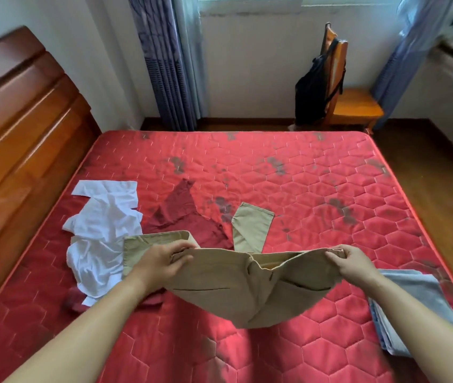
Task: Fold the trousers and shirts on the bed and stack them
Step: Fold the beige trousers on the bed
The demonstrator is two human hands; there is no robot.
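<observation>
Gripping khaki trousers (250, 288) waistband, both hands, red mattress (330, 189)

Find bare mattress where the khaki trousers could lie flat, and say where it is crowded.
Free: far half of the mattress, beyond all garments; the right side, beyond the folded pale blue pile; the near strip under the khaki trousers. Crowded: left, where white shirt and dark red garment overlap.
</observation>
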